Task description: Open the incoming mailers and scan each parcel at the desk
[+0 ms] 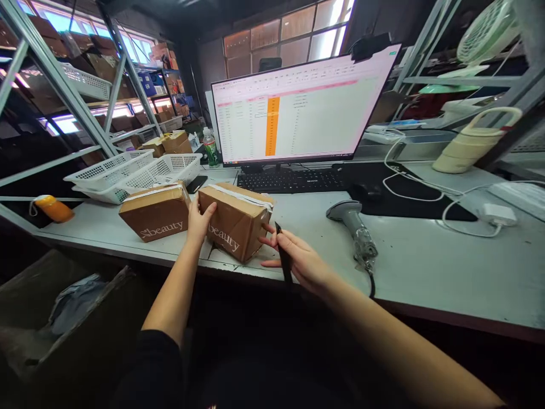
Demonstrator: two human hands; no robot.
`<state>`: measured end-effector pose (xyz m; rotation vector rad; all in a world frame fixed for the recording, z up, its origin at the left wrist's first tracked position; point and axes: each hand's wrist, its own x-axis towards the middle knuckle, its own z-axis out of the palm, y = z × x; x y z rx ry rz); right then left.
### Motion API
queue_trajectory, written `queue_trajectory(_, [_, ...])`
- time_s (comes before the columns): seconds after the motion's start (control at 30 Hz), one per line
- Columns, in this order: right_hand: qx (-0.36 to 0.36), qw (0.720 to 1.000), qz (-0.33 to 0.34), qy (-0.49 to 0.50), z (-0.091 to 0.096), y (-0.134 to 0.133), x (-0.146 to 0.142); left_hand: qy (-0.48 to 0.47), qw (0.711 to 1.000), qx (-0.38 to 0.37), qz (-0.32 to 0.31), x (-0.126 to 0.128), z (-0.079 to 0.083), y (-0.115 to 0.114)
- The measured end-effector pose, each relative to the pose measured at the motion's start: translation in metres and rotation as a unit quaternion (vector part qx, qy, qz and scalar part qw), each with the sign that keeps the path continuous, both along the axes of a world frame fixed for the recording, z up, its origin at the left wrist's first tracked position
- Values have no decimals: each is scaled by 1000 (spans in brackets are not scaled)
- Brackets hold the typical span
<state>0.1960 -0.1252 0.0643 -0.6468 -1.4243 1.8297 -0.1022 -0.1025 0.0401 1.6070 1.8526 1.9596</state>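
A brown cardboard box printed "beauty" and sealed with pale tape sits tilted near the front edge of the grey table. My left hand presses against the box's left side, fingers curled over its edge. My right hand sits at the box's lower right corner, fingertips touching it, and grips a slim black tool that looks like a cutter or pen. A second "beauty" box lies just left of the first.
A handheld barcode scanner lies right of my right hand. Behind are a black keyboard, a lit monitor, white mesh baskets, a phone and a green bottle. White cables and a charger lie right. Metal shelving stands left.
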Motion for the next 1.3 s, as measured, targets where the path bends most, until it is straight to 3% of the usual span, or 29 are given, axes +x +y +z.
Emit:
queue_trajectory(0.07, [-27,999,-6,31,3,8,-1,34,995,47,77,20,-3,-24])
queue_trajectory(0.13, [-49,997,-39,36,8,32,-3,120,983,101,98,45,-7,-54])
queue_trajectory(0.23, [-91,994,-51,29,18,76,-16,313,931,176,57,76,-12,-93])
queue_trajectory(0.33, [-92,996,2,10,28,102,-44,399,891,217,2,90,-10,-103])
queue_trajectory(0.4, [-43,998,11,-39,30,107,-65,372,900,225,-12,88,-4,-98])
queue_trajectory(0.47, [6,997,-9,-76,31,105,-78,307,932,193,-28,82,3,-92])
queue_trajectory(0.53, [58,994,-49,-79,32,100,-78,265,954,128,-65,75,11,-87])
queue_trajectory(0.6, [155,980,-94,-77,34,91,-62,265,957,76,-95,72,17,-86])
queue_trajectory(0.7, [364,907,-176,-118,40,63,-21,288,949,44,-122,74,22,-85])
queue_trajectory(0.83, [569,758,-236,-215,41,15,19,286,951,41,-115,78,23,-81])
queue_trajectory(0.97, [729,590,-242,-249,29,-6,18,274,957,41,-81,79,25,-78])
queue_trajectory(1.03, [765,535,-248,-259,25,-6,11,275,958,41,-72,80,26,-77])
queue_trajectory(1.1, [780,504,-256,-268,24,-4,5,285,955,44,-66,81,26,-75])
queue_trajectory(1.17, [785,491,-258,-278,27,-2,2,296,952,51,-58,83,26,-72])
queue_trajectory(1.3, [762,514,-231,-320,34,-4,1,305,948,76,-43,85,23,-65])
